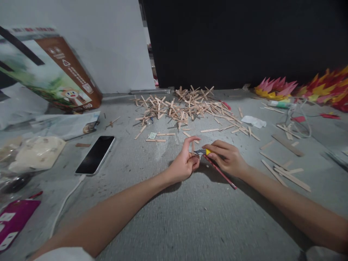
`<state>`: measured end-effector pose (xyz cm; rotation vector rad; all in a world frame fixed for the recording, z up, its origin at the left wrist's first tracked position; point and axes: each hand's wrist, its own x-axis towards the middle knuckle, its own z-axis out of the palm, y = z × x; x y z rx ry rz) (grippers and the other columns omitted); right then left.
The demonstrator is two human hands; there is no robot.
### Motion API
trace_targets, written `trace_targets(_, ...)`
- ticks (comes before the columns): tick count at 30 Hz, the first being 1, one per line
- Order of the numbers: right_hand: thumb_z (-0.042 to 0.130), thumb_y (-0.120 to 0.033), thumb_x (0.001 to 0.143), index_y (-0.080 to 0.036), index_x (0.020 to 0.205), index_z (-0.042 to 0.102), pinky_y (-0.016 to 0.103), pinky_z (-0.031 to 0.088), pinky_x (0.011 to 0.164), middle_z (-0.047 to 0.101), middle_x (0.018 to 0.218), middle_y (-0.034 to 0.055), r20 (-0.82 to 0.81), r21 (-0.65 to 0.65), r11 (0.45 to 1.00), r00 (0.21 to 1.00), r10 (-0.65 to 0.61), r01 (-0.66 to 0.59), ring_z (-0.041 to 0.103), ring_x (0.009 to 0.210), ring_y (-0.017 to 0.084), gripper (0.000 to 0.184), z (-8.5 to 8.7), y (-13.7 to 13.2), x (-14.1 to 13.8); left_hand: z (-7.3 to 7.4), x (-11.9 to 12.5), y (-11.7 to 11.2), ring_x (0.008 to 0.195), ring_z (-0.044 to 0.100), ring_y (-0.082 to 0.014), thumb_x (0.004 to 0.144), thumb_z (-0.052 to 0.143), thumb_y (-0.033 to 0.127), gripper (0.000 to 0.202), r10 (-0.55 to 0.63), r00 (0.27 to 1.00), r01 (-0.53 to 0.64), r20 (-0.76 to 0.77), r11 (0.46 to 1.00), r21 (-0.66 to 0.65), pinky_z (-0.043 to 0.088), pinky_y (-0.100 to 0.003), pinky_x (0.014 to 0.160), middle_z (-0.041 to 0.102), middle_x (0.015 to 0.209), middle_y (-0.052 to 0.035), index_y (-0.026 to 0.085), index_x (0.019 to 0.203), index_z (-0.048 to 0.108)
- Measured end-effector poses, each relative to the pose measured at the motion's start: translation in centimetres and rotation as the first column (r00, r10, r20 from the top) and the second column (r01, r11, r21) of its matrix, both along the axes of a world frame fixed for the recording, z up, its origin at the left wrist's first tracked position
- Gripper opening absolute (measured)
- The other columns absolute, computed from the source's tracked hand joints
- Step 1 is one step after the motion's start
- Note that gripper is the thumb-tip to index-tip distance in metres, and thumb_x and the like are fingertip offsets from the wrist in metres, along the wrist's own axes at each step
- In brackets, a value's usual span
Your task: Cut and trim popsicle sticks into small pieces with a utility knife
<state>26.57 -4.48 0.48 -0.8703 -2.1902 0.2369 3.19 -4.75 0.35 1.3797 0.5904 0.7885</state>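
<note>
Near the middle of the table, my left hand [185, 163] pinches a short wooden craft stick [193, 146], its forefinger curled above it. My right hand [227, 156] closes around a small yellow and grey tool [207, 151] whose tapered grey end points left. That end meets or nearly meets the craft stick; exact contact cannot be made out. Below the right hand a thin red rod [221, 173] slants down to the right; whether the hand holds it is unclear. Beyond both hands lies a pile of crossed craft sticks [171, 108].
Loose sticks [292, 175] and a clear looped tube [307, 119] lie at right, near red and yellow paper shapes [323, 87]. At left are a phone [95, 155] with a white cable [65, 203], a printed bag [62, 76] and a purple case [17, 221].
</note>
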Motion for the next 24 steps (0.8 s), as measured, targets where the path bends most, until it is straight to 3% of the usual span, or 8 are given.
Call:
trace_targets(4, 0.055, -0.028, 0.108, -0.021, 0.13, 0.072, 0.037, 0.056, 0.075, 0.072, 0.098, 0.0102, 0.009, 0.009, 1.0, 1.0, 0.008, -0.008, 0.067, 0.083, 0.021, 0.029, 0.07, 0.01, -0.02, -0.06, 0.0, 0.02, 0.047, 0.033, -0.0064, 0.097, 0.049, 0.009, 0.068, -0.019, 1.0, 0.019, 0.011, 1.0, 0.0, 0.03, -0.017, 0.054, 0.04, 0.058, 0.0138, 0.027, 0.157, 0.022)
trace_targets(10, 0.056, -0.029, 0.108, -0.02, 0.133, 0.07, 0.039, 0.054, 0.075, 0.072, 0.097, 0.0109, 0.044, 0.137, 0.99, 0.998, -0.048, 0.041, 0.065, 0.084, 0.024, 0.03, -0.3, 0.21, -0.03, 0.44, -0.11, -0.08, 0.047, 0.032, -0.0068, 0.099, 0.049, 0.01, 0.068, -0.012, 1.0, 0.012, 0.028, 1.0, -0.006, 0.03, -0.017, 0.053, 0.039, 0.058, 0.0142, 0.027, 0.158, 0.02)
trace_targets(16, 0.054, -0.022, 0.108, -0.02, 0.131, 0.071, 0.034, 0.054, 0.072, 0.072, 0.097, 0.0092, -0.005, 0.017, 0.999, 1.0, -0.027, 0.027, 0.067, 0.08, 0.02, 0.029, -0.18, -0.08, 0.04, 0.29, -0.02, 0.01, 0.045, 0.038, -0.0079, 0.101, 0.053, 0.017, 0.072, 0.044, 0.999, -0.045, -0.006, 0.998, -0.037, 0.033, -0.017, 0.051, 0.048, 0.056, 0.0144, 0.025, 0.159, 0.011)
trace_targets(18, 0.057, -0.021, 0.106, -0.02, 0.129, 0.072, 0.033, 0.054, 0.071, 0.072, 0.096, 0.0089, -0.022, 0.035, 0.999, 0.999, -0.026, 0.026, 0.067, 0.079, 0.02, 0.027, -0.03, -0.23, 0.07, 0.02, 0.11, 0.15, 0.044, 0.043, -0.0077, 0.102, 0.056, 0.027, 0.056, 0.035, 0.999, -0.036, -0.014, 0.995, -0.089, 0.035, -0.017, 0.05, 0.055, 0.058, 0.012, 0.023, 0.149, 0.027)
trace_targets(20, 0.057, -0.021, 0.105, -0.021, 0.128, 0.073, 0.034, 0.054, 0.071, 0.072, 0.095, 0.0091, -0.038, 0.066, 0.997, 0.999, -0.037, 0.04, 0.067, 0.079, 0.02, 0.028, 0.08, -0.33, 0.18, -0.19, 0.24, 0.33, 0.046, 0.051, -0.0079, 0.101, 0.061, 0.041, 0.036, 0.01, 1.0, -0.011, -0.004, 0.99, -0.141, 0.039, -0.019, 0.049, 0.063, 0.065, 0.0053, 0.019, 0.126, 0.047)
trace_targets(22, 0.058, -0.019, 0.104, -0.021, 0.128, 0.073, 0.034, 0.054, 0.071, 0.071, 0.094, 0.0089, -0.054, 0.096, 0.993, 0.997, -0.057, 0.062, 0.066, 0.079, 0.021, 0.028, 0.07, -0.34, 0.39, -0.26, 0.32, 0.54, 0.052, 0.061, -0.0094, 0.098, 0.064, 0.054, 0.038, 0.001, 1.0, 0.001, 0.011, 0.985, -0.173, 0.043, -0.021, 0.05, 0.071, 0.076, -0.0036, 0.016, 0.102, 0.055)
trace_targets(24, 0.06, -0.018, 0.103, -0.021, 0.128, 0.073, 0.034, 0.053, 0.071, 0.071, 0.093, 0.0088, -0.053, 0.129, 0.989, 0.997, -0.065, 0.071, 0.066, 0.078, 0.021, 0.028, -0.04, -0.24, 0.64, -0.24, 0.33, 0.74, 0.057, 0.066, -0.0112, 0.095, 0.066, 0.06, 0.047, 0.003, 1.0, 0.001, 0.021, 0.98, -0.198, 0.045, -0.022, 0.051, 0.074, 0.084, -0.0089, 0.014, 0.091, 0.059)
